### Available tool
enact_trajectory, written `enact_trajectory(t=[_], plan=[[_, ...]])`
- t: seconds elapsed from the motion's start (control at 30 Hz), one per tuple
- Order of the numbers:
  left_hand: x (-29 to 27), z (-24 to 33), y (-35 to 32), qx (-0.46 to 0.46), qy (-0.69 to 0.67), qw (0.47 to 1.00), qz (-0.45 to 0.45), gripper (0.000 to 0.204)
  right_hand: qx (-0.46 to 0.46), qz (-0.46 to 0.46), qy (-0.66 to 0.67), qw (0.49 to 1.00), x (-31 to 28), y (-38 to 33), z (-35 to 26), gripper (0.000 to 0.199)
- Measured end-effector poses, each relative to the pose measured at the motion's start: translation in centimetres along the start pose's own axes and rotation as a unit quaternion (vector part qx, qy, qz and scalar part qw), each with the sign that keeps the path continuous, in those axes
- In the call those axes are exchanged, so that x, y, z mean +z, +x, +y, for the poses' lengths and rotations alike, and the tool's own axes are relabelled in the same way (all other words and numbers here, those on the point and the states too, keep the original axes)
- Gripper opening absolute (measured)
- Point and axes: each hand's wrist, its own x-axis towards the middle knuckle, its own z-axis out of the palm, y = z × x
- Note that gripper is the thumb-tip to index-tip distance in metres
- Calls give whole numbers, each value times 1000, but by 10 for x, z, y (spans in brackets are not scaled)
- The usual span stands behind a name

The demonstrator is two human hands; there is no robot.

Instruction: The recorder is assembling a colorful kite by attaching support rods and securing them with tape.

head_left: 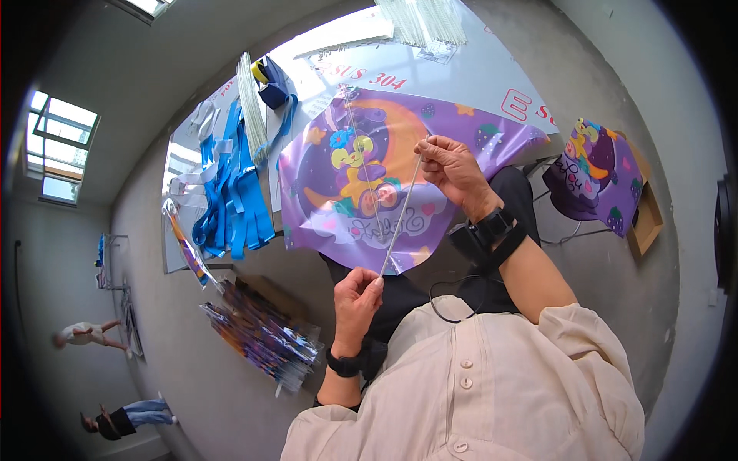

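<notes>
A thin white rod (pixel 401 219) slants between my two hands, above a purple printed sheet (pixel 461 127). My left hand (pixel 358 298) pinches its lower end at the sheet's near edge. Higher up and to the right, my right hand (pixel 453 167) grips the upper end between thumb and fingers. The sheet is shiny and roughly kite-shaped, with a cartoon figure on an orange moon. It lies over the table's near edge and partly across my lap. Down its middle runs a thin straight line; whether that is a rod or a seam I cannot tell.
Blue straps (pixel 231 203) hang over the table's left side, beside a bundle of white rods (pixel 250 107) and a navy pouch (pixel 271 84). More rods (pixel 423 23) lie at the far edge. Wrapped colourful packs (pixel 261 330) stand low left; another purple sheet (pixel 592 177) drapes a cardboard box (pixel 648 215) at right.
</notes>
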Motion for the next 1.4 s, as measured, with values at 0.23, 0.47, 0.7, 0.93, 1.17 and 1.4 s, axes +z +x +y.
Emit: enact_trajectory(t=[0.23, 0.47, 0.7, 0.93, 1.17, 1.4], plan=[[32, 22, 23, 26, -22, 999, 4, 12, 63, 9, -78, 995, 19, -32, 27, 9], [48, 41, 73, 116, 0, 993, -1, 12, 29, -11, -98, 995, 30, -47, 33, 12], [59, 28, 70, 130, -59, 990, 11, 12, -37, -21, -180, 983, 27, -54, 35, 17], [62, 27, 66, 89, -89, 991, 32, 12, -84, 6, -221, 972, 26, -60, 39, 15], [58, 28, 67, 100, -71, 992, 14, 13, -82, -7, -225, 971, 25, -61, 38, 9], [59, 27, 67, 51, -129, 989, 50, 13, -97, 3, -216, 972, 26, -62, 41, 10]])
